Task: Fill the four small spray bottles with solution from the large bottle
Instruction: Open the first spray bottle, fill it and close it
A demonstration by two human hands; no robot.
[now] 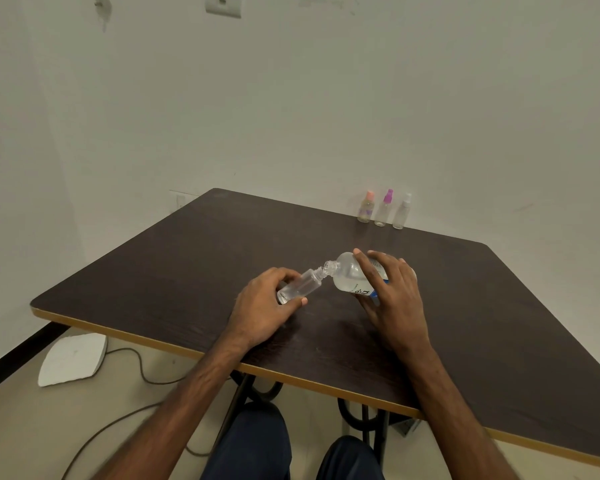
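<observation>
Above a dark table (187,271) set against pale walls (291,98), an uncapped small bottle (300,285) is gripped by the left hand (260,308) and met neck-to-neck by the tilted large bottle (352,275) clasped in the right hand (394,296), three capped spray bottles (384,209) being ranged at the far edge.

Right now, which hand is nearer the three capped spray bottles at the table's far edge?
Right. The right hand, tipping the large clear bottle, sits just in front of the three capped spray bottles. The left hand, holding the small uncapped bottle, is farther left.
</observation>
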